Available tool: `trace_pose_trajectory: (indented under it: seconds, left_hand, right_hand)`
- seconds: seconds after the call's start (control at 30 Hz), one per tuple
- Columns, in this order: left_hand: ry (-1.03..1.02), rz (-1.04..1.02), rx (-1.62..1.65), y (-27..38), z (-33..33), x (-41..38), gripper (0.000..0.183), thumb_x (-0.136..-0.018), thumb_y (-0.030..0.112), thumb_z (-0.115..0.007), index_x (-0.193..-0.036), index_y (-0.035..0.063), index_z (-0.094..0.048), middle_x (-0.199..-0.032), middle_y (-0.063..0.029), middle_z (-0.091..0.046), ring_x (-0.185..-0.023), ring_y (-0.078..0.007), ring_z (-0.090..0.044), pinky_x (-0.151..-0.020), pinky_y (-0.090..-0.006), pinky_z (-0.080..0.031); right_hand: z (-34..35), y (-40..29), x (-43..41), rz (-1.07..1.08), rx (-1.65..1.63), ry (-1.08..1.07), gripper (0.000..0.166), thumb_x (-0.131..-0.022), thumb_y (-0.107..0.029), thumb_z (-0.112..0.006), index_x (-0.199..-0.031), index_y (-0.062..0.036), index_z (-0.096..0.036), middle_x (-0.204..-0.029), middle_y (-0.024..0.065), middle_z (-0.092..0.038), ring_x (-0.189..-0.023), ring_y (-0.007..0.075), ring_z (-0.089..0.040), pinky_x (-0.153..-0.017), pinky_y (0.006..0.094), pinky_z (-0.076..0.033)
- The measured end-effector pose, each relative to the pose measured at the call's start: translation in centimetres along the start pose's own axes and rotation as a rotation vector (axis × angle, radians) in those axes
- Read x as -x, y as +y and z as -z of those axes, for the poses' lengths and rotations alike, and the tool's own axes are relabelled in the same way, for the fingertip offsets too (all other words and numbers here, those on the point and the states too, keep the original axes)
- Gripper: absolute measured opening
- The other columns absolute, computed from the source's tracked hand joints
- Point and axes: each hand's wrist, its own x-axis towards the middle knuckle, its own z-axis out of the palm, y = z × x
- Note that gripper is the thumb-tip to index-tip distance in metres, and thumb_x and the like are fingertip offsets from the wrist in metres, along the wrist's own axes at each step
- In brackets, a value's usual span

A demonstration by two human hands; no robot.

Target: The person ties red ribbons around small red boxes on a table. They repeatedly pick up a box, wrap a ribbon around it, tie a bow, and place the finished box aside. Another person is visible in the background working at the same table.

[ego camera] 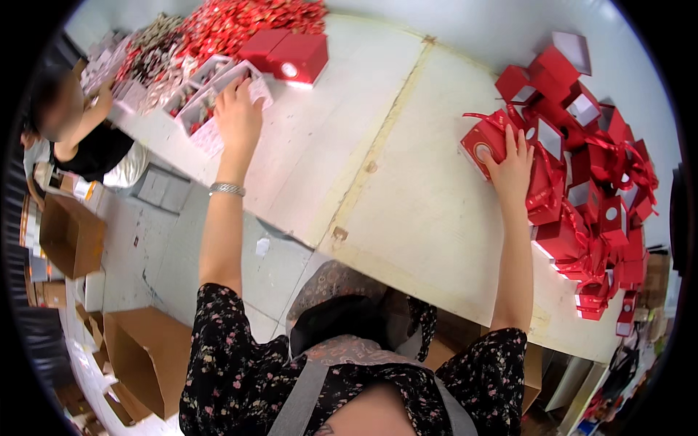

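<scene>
My left hand (238, 117) reaches to the far left and grips a pale patterned open box (204, 131) by its right part. Small red and silver wrapped pieces lie inside that box. A second pale open box (211, 70) with similar contents stands against its far side. On the right, my right hand (510, 163) is on a red gift box (482, 139) with a red ribbon on top. The thumb presses the face by its round white spot, and the fingers lie over the upper side. Several more red boxes (561, 237) crowd beside and behind that hand.
Two closed red boxes (300, 57) stand near a big heap of red wrapped pieces (251, 22). A silver and brown heap (155, 52) adjoins it. A co-worker (90, 125) is at the table's left end. Open cardboard cartons (144, 359) stand on the floor. The white table (425, 218) has taped seams.
</scene>
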Motion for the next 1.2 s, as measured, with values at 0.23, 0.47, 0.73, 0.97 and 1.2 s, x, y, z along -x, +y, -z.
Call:
trace_pose_trajectory:
  seconds: [0.23,0.47,0.73,0.97,1.2]
  left_hand:
    - [-0.118,-0.32,-0.053,4.7,-8.0,-8.8,0.076,-0.077,0.051,-0.068,-0.138,0.0131,-0.043,-0.141,-0.0232,-0.041,-0.133,-0.042,-0.033,-0.109,-0.0544,-0.026]
    - [-0.305,-0.255,0.249,4.5,-10.5,-7.3,0.065,-0.079,0.043,-0.069,-0.138,0.0254,-0.048,-0.142,-0.0105,-0.043,-0.131,-0.0355,-0.033,-0.107,-0.0471,-0.029]
    - [-0.226,-0.216,0.414,16.5,0.1,2.5,0.063,-0.072,0.021,-0.076,-0.132,0.0208,-0.057,-0.134,-0.0103,-0.048,-0.119,-0.0311,-0.039,-0.099,-0.041,-0.038]
    - [-0.267,-0.188,0.47,23.5,4.7,7.2,0.061,-0.07,0.02,-0.074,-0.128,0.0109,-0.057,-0.137,-0.0148,-0.042,-0.124,-0.0375,-0.034,-0.103,-0.048,-0.032]
    - [-0.185,-0.22,0.589,25.9,3.6,6.9,0.071,-0.076,0.029,-0.073,-0.137,0.0055,-0.044,-0.143,-0.0208,-0.033,-0.128,-0.0413,-0.031,-0.103,-0.0526,-0.03]
  right_hand:
    - [-1.2,0.1,-1.2,0.013,-0.074,0.152,0.048,-0.078,-0.032,-0.074,-0.118,-0.0083,-0.062,-0.132,0.0208,-0.047,-0.12,0.0443,-0.042,-0.101,0.0504,-0.037]
    - [1.8,-0.3,-2.2,-0.123,-0.116,-0.113,0.049,-0.078,-0.043,-0.072,-0.118,-0.016,-0.065,-0.139,0.016,-0.045,-0.131,0.0444,-0.035,-0.099,0.0483,-0.042]
    - [8.2,19.6,-8.5,-0.658,0.172,-0.252,0.024,-0.079,-0.022,-0.056,-0.088,-0.0027,-0.067,-0.095,0.0238,-0.066,-0.092,0.0414,-0.063,-0.079,0.0474,-0.051]
    - [-5.1,32.7,-6.2,-0.816,0.094,-0.424,0.063,-0.089,-0.01,-0.049,-0.146,-0.0034,-0.023,-0.109,0.0273,-0.063,-0.102,0.0359,-0.064,-0.084,0.0459,-0.053]
    - [2.6,25.5,-9.1,-0.995,-0.072,-0.046,0.034,-0.086,-0.035,-0.057,-0.107,-0.0104,-0.066,-0.11,0.019,-0.065,-0.099,0.0401,-0.064,-0.082,0.0478,-0.053]
